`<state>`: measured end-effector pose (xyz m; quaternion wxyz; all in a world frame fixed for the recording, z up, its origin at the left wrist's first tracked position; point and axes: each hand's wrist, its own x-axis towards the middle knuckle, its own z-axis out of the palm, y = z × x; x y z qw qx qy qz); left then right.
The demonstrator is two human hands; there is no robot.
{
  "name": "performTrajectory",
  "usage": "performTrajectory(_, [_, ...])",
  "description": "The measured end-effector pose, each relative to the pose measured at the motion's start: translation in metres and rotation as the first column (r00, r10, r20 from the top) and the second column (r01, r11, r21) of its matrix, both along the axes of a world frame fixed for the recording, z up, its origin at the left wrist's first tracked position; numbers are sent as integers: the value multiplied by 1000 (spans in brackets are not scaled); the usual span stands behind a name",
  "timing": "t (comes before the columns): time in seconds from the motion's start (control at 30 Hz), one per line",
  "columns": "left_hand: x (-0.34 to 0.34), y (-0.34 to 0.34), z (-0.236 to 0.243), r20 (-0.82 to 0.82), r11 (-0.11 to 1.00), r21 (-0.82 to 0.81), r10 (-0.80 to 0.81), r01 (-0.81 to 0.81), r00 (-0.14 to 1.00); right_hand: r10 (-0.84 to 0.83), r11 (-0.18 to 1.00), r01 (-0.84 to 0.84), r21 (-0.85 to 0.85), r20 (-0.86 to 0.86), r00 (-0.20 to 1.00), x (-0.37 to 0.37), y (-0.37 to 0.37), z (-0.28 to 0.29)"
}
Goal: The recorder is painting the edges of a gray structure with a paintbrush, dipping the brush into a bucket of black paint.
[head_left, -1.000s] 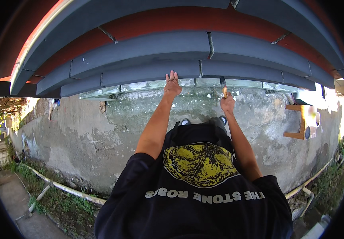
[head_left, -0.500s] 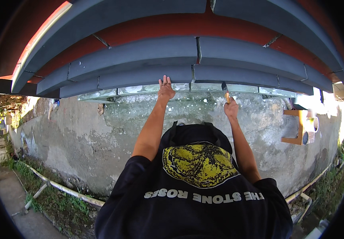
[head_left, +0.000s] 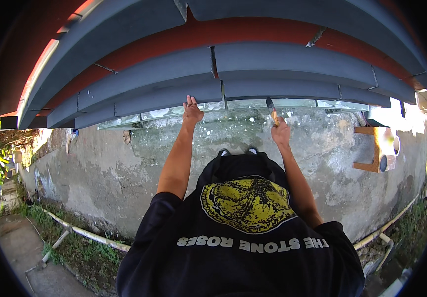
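My right hand [head_left: 281, 132] grips a slim paintbrush [head_left: 271, 108], bristles touching the smooth grey-painted moulding [head_left: 283, 89]; my left hand [head_left: 192, 111] presses open-fingered against that ledge, above rough concrete.

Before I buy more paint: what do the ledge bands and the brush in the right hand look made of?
Ledge bands: seemingly cement moulding, matt grey paint, cracked at joints. Brush in the right hand: pale handle, probably wood; the head is too small to tell.
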<state>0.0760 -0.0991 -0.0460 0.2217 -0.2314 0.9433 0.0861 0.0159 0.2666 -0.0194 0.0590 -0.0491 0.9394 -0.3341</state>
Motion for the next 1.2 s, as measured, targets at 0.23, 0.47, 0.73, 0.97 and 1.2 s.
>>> performTrajectory(0.23, [-8,5,2,21,994,7,107,-107,994,58,998,-58,7,40,998,-21,7,5])
performTrajectory(0.47, [-8,8,2,-15,972,38,232,-232,973,24,1000,-21,-23,108,994,-17,24,0])
performTrajectory(0.73, [-10,16,13,2,954,69,292,-291,957,153,988,-152,-21,172,973,-31,13,-3])
performTrajectory(0.97, [-8,18,17,3,951,69,301,-301,953,-154,979,166,-121,98,983,-24,43,-3])
performTrajectory(1.2, [-9,19,18,-4,956,66,288,-287,958,-8,998,10,-68,21,1000,-16,11,-7])
